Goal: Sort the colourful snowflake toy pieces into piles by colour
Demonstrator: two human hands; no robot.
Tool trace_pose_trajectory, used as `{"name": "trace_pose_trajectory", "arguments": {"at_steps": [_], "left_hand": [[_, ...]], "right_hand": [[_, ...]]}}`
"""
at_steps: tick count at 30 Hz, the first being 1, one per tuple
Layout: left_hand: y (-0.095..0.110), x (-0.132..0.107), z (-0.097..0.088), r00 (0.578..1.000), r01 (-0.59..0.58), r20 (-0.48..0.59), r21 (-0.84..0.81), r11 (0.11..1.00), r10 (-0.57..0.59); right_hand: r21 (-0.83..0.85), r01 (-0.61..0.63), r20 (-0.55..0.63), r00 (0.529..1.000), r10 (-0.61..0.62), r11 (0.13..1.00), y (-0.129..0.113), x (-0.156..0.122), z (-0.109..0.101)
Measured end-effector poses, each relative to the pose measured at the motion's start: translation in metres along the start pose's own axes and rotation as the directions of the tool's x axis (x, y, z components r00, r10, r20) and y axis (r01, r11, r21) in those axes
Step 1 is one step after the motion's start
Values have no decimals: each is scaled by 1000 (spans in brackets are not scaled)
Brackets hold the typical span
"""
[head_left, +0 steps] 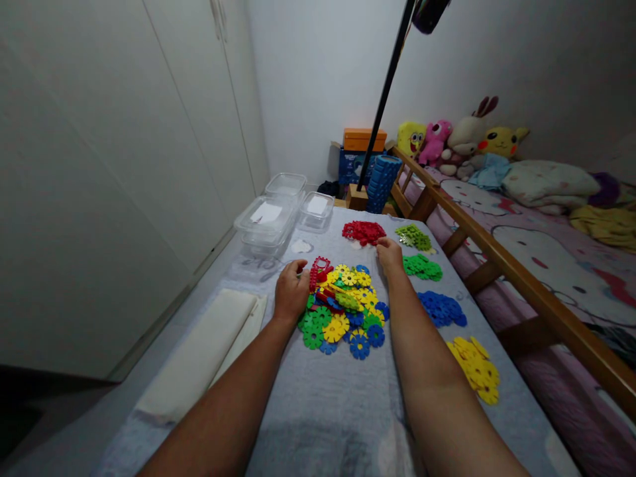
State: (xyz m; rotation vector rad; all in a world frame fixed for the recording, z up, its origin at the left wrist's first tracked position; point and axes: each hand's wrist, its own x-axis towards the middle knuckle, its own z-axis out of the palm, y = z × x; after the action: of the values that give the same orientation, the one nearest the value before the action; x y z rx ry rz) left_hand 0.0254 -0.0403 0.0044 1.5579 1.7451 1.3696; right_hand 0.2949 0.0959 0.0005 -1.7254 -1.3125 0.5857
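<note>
A mixed heap of flat, notched plastic flower discs (348,311) in yellow, green, blue and red lies on the cloth between my hands. My left hand (292,291) rests at the heap's left side, fingers loosely bent and apart, beside a red square frame piece (322,264). Beyond the heap, my right hand (389,255) is at the right edge of a red pile of pieces (362,231). Its fingertips are pinched together; whatever they hold is hidden. Right of my forearm lie sorted piles: light green (414,237), green (422,267), blue (442,309) and yellow discs (474,369).
Clear plastic containers (268,218) stand at the table's back left, with a folded cream cloth (203,351) nearer me. A wooden bed rail (477,248) runs along the right side. A black pole (385,93) rises behind the table, near a blue foam roller (382,184).
</note>
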Motion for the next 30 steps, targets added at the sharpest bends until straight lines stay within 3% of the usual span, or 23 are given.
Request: {"name": "trace_pose_trajectory", "arguments": {"at_steps": [5, 8, 10, 13, 15, 17, 22, 25, 28, 30], "left_hand": [[0, 0, 1, 999, 22, 23, 2, 1000, -22], [2, 0, 1, 999, 31, 33, -4, 1000, -31], [2, 0, 0, 999, 37, 34, -16, 999, -36], [2, 0, 0, 999, 40, 29, -36, 999, -39], [0, 0, 0, 999, 38, 22, -43, 998, -37], [-1, 0, 1, 999, 38, 13, -46, 998, -37], [-2, 0, 2, 999, 46, 31, -58, 997, -45], [-1, 0, 1, 998, 50, 27, -61, 997, -48], [0, 0, 1, 999, 48, 21, -61, 997, -47], [0, 0, 1, 999, 48, 18, -61, 997, -47]], "right_hand": [[62, 11, -69, 998, -6, 998, -12, -12, -4], [90, 140, 109, 983, -149, 986, -36, -23, -8], [105, 238, 335, 906, -260, 966, -57, -32, -7], [51, 393, 644, 690, -331, 918, -87, -50, 1], [-30, 510, 746, 585, -320, 860, -101, -62, 9], [-115, 598, 785, 544, -296, 793, -109, -73, 17], [-162, 647, 831, 497, -251, 745, -114, -85, 27], [-128, 643, 818, 499, -286, 755, -112, -82, 26], [-69, 590, 755, 557, -344, 804, -104, -71, 17], [-45, 507, 677, 649, -347, 861, -95, -59, 8]]}}
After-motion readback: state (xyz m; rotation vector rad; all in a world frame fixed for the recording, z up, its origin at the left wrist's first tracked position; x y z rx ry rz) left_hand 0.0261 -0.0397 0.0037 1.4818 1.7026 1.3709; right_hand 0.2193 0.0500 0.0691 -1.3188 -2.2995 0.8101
